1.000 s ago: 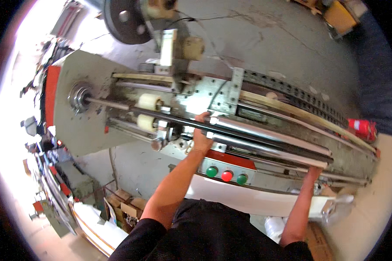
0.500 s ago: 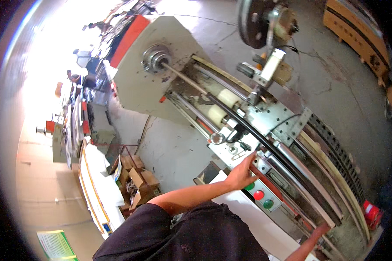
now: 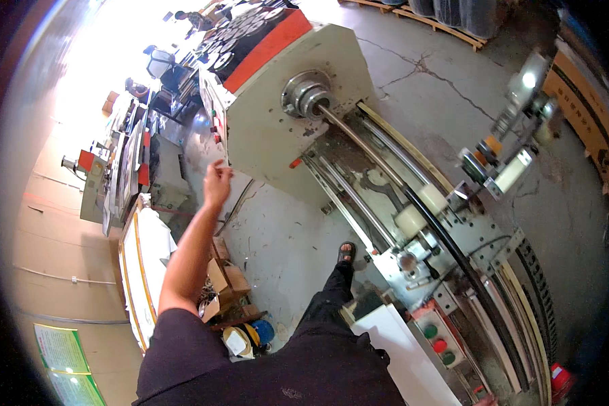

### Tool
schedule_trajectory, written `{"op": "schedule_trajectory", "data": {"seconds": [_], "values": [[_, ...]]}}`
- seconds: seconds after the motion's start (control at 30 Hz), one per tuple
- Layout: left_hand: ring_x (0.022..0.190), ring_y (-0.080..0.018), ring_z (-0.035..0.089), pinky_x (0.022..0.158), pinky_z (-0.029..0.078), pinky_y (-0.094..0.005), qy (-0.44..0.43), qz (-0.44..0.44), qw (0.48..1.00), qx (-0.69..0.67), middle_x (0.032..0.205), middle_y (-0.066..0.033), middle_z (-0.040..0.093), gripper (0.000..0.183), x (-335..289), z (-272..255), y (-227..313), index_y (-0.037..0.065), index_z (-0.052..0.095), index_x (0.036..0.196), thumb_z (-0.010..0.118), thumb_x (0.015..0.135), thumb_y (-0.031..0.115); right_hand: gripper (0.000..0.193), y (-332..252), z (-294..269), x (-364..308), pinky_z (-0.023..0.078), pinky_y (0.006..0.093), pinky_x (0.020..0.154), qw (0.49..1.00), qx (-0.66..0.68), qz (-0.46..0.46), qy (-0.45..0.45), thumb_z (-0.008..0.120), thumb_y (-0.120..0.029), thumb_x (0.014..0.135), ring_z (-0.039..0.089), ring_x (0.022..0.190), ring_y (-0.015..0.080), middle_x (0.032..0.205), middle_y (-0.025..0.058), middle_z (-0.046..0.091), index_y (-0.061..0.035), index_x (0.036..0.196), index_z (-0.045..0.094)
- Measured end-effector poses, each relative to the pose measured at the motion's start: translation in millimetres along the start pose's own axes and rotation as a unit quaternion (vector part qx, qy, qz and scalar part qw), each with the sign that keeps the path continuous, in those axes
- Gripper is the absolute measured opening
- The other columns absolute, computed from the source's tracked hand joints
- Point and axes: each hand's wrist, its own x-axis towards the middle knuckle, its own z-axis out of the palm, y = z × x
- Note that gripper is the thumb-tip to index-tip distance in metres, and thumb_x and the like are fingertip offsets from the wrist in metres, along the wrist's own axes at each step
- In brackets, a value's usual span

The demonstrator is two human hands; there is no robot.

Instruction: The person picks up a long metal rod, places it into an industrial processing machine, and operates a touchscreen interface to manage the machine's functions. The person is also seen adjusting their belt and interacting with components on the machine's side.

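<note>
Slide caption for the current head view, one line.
Left hand raised beside a grey machine with a metal rod and red and green buttons.

The head view looks down from the person's head, the left of a side-by-side pair, through a wide fisheye lens; it sits close above the shirt [image 3: 264,379] and faces forward over the floor [image 3: 271,230] to the machine [image 3: 413,220], tilted so the wall [image 3: 68,264] bends along the left
</note>
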Motion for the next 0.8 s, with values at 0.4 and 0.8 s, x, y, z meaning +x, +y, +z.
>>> {"op": "schedule_trajectory", "data": {"seconds": [0.4, 0.8], "values": [[0.118, -0.0397, 0.068, 0.098, 0.053, -0.0507, -0.186, 0.075, 0.93, 0.309, 0.123, -0.0197, 0.073, 0.035, 288.8, -25.2, -170.7, 0.01, 0.069, 0.128, 0.06, 0.102, 0.032, 0.047, -253.2, 413.5, -125.4, 0.052, 0.0331, 0.098, 0.95, -0.243, 0.193, 0.042, 0.061, 0.0, 0.1, 0.064, 0.113, 0.0218, 0.128, 0.0131, 0.068, 0.0004, 0.147, 0.057], [0.094, -0.0402, 0.074, 0.075, 0.055, -0.052, -0.181, 0.21, 0.882, 0.381, 0.098, -0.0163, 0.077, 0.025, 291.2, -27.3, -118.9, 0.018, 0.075, 0.117, 0.064, 0.098, 0.029, 0.033, -309.0, 528.9, -131.0, 0.054, 0.029, 0.089, 0.967, -0.126, 0.217, 0.054, 0.066, -0.006, 0.102, 0.068, 0.098, 0.013, 0.112, 0.008, 0.074, -0.0009, 0.135, 0.065]]}}
